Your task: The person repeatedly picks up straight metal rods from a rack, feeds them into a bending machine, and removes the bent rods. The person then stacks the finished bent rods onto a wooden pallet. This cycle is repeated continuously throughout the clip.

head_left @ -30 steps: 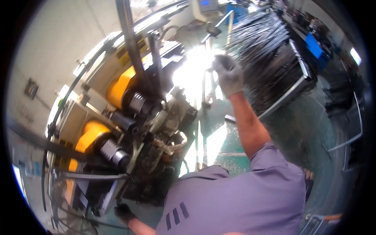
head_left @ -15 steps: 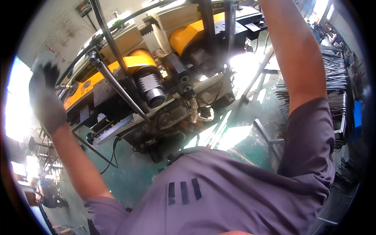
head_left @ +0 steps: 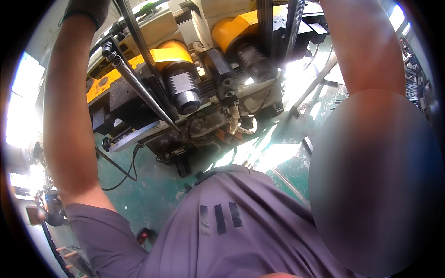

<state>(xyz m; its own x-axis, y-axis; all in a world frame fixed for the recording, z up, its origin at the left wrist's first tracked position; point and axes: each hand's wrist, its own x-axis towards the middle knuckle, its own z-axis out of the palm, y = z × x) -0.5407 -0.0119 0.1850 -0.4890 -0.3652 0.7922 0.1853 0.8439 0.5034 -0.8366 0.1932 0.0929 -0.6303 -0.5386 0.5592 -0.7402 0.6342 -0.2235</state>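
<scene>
Since the yellow-and-black metal machine (head_left: 217,69) spreads wide at twelve o'clock, the bare forearms (head_left: 69,120) apparently stand apart to span it, dark-gloved left hand (head_left: 89,11) near ten-thirty, right hand out of view, finger states untellable.

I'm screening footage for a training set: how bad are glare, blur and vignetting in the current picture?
Head view: glare whitens the left side and patches of green floor; a blurred oval covers the lower right; fisheye vignetting blackens the corners; the yellow-and-black machine looks fairly sharp.
</scene>
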